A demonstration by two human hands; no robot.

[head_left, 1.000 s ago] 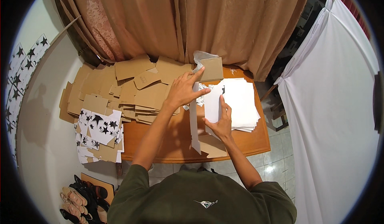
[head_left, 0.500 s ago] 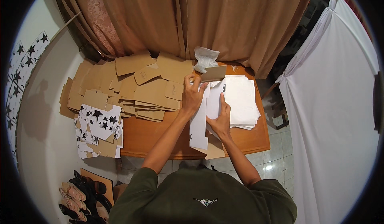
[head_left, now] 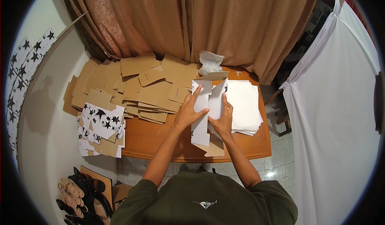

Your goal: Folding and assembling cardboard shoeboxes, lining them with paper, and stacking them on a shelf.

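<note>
A partly folded cardboard box stands over the table's front half, with white side panels and brown flaps at both its far and near ends. My left hand grips its left side, the thumb lying across the white panel and the fingers stretched along the outer edge. On the other side, my right hand has its thumb against the inner panel and its fingers up along the right wall. A bit of black star print shows at the box's right edge. The palm sides of both hands are hidden.
White sheets lie stacked right of the box. Flat brown cardboard pieces cover the table's left and back. Star-printed pieces are piled at front left. Crumpled clear plastic sits behind the box on the wooden table.
My left hand has come down from the box's far end to its left side. The far brown flap now stands more level across the end. My right hand stays nearly in place.
</note>
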